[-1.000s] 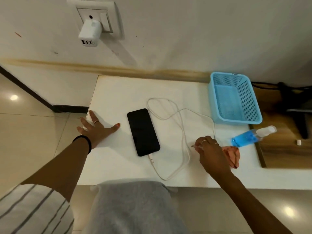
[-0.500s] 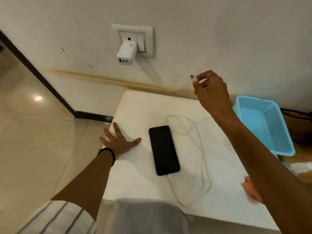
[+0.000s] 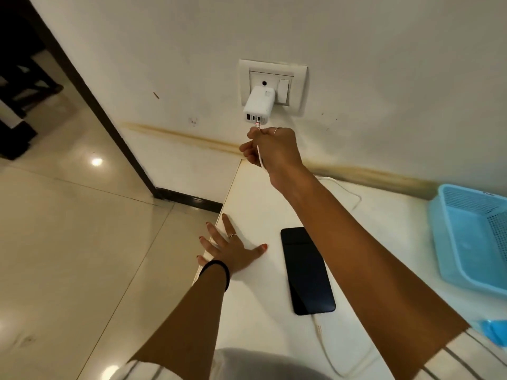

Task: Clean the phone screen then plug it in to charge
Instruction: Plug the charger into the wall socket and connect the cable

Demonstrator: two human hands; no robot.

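- Head view, nearest: white cable [image 3: 326, 352] leaving bottom edge of phone [image 3: 307, 270], so phone end judged already plugged in; rest of run hidden under right forearm.
- Phone flat, face up on white table [image 3: 260, 311], between the two arms; screen dark, glossy, no smear or streak visible at this range. Cleaning step judged done, though not provable from here.
- Left hand [image 3: 233, 250] just beside phone, not touching it; flat on table edge, fingers spread and straight, grasping nothing; judged bracing for the reach.
- Blue basket [image 3: 450, 242] at right table edge, well apart from phone.
- Right hand [image 3: 271, 149] raised to wall, thumb and fingers pinching cable's free end; cable trailing down across palm.
- Connector tip [image 3: 257, 125] at underside ports of white charger [image 3: 258, 105]; touching or just short, seating cannot be told.
- Charger plugged into wall socket [image 3: 273, 85]; rocker position unclear.
- Remaining, by judgement: push connector home, check switch, confirm charging.
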